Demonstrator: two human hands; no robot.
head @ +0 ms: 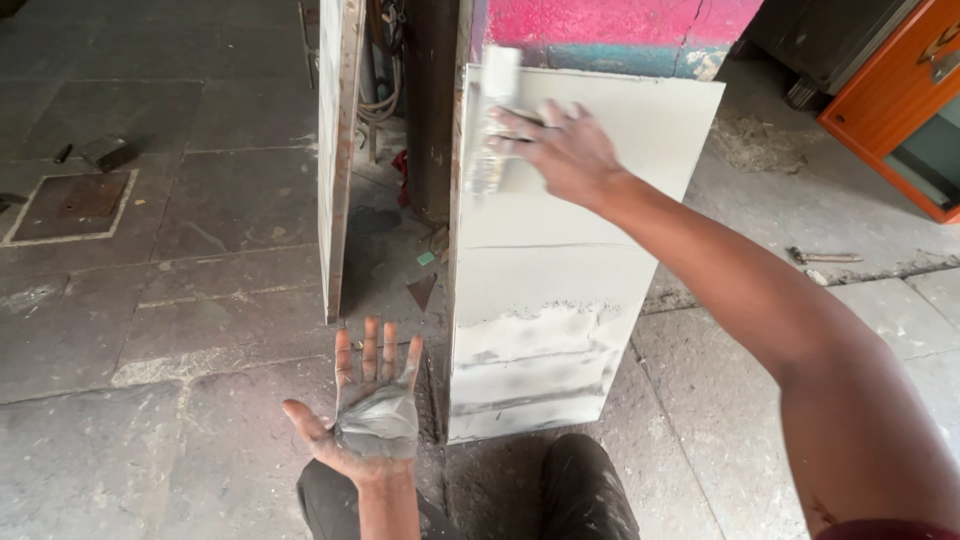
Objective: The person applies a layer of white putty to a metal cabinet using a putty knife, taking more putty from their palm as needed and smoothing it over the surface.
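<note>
Head view, looking down at a stone-slab floor (200,200). Right hand (565,150) stretched forward and pressed against the upper part of a pale grey metal panel (560,290), fingers (515,125) curled over a flat, white-smeared scraper blade (492,120) held flat against the panel face. Panel standing upright on the floor, leaned against a pink-painted pillar (600,25) with a teal band below the pink. Lower part of the panel smeared with rough white and grey putty patches (530,350); upper part smooth.

Left hand (365,410) held low, palm up, fingers spread wide, gripping nothing, with a lump of grey putty (378,420) resting in the palm. Hand just left of the panel's bottom corner, not touching it. Dark-trousered knees (585,490) seen below, close to the panel's foot.

No packages, labels or signs made out. Second narrow panel (335,150) stood on edge to the left, apart from the first, with hoses and cables (380,70) in the dark gap between. Square inset floor cover (75,200) with a pale border far left. Orange wooden cabinet (900,90) with a glass pane at the upper right. Small tool (822,257) lying on the floor to the right, too small to identify. Nothing between the hands and the panel.
</note>
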